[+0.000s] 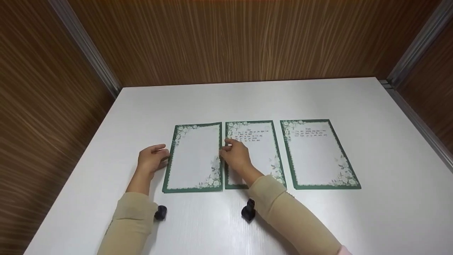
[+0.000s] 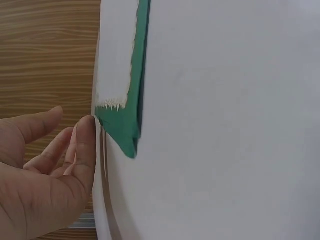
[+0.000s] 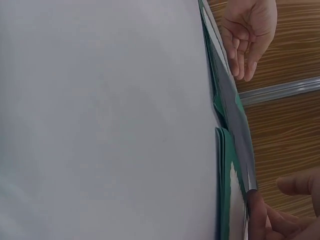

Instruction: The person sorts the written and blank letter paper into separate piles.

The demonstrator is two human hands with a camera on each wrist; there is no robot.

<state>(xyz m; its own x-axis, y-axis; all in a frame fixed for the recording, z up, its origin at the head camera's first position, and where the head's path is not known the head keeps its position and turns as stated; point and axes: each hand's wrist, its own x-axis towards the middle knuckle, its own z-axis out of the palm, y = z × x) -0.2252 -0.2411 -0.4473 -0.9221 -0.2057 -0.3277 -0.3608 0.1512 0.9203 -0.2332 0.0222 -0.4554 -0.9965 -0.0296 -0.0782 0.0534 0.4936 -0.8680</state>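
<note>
On the white tabletop (image 1: 219, 101), unclenched left hand (image 1: 150, 158) and right hand (image 1: 237, 154) flank 1 blank, rectangular, green-bordered paper sheet (image 1: 195, 159), I'd guess steadying it.

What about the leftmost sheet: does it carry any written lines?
No, the leftmost sheet has a blank white middle in the head view.

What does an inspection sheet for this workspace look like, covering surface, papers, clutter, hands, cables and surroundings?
Surface: white table.
Job's things: left paper shows no writing; middle paper and right paper bear lines of text; all are green-edged.
Clutter: one black object beside the left sleeve, another black object beside the right sleeve; support unclear.
Hands: left hand at the left paper's left edge; right hand touches its right edge.
Cables: nothing seen.
Surroundings: wood-grain panel, metal strip.
</note>
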